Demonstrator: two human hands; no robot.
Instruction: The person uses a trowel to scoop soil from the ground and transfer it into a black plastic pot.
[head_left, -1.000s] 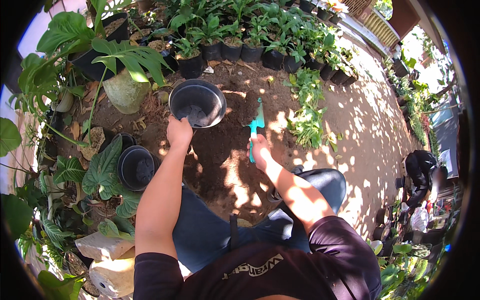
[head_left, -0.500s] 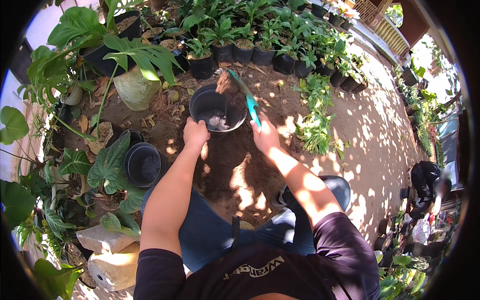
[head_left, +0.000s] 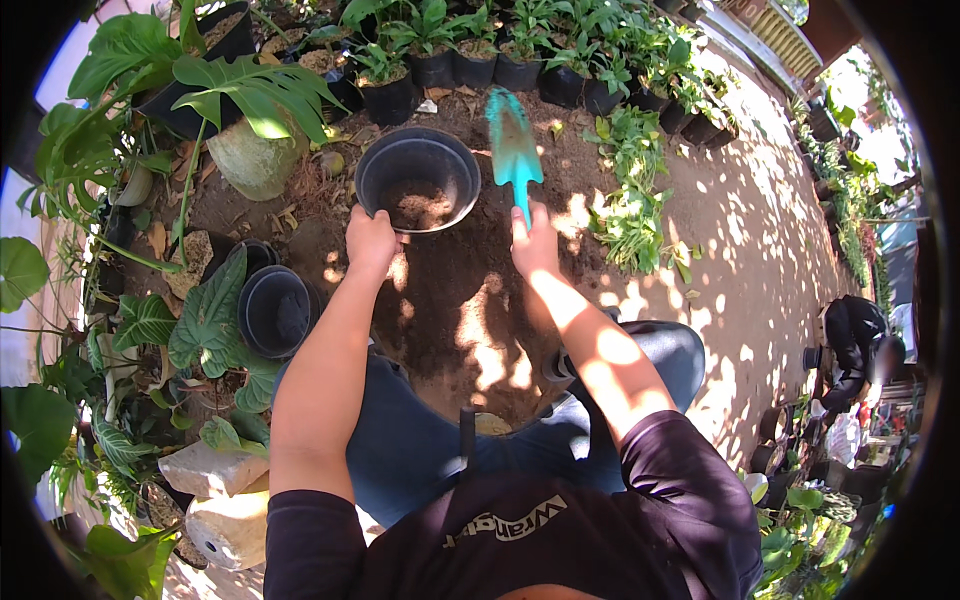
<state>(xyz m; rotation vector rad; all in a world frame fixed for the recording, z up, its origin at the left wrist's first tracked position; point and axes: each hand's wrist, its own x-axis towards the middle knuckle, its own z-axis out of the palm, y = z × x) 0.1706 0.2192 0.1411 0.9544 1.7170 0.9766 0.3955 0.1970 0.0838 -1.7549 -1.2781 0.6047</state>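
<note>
So, shirt (head_left: 600,560) carries pale lettering (head_left: 515,521); left grip (head_left: 373,241), partly hidden, pinches black pot (head_left: 377,172) rim; right grip (head_left: 534,240) wraps teal trowel (head_left: 515,150) handle.

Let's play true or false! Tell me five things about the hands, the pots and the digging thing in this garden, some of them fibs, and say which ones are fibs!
1. The left hand holds the edge of a black pot. True.
2. The right hand holds a red watering can. False: it holds a turquoise trowel.
3. There is some brown soil inside the held pot. True.
4. The trowel's blade is down inside that pot. False: it is to the right of the pot, outside it.
5. A second black pot is to the left of the left forearm. True.
</note>
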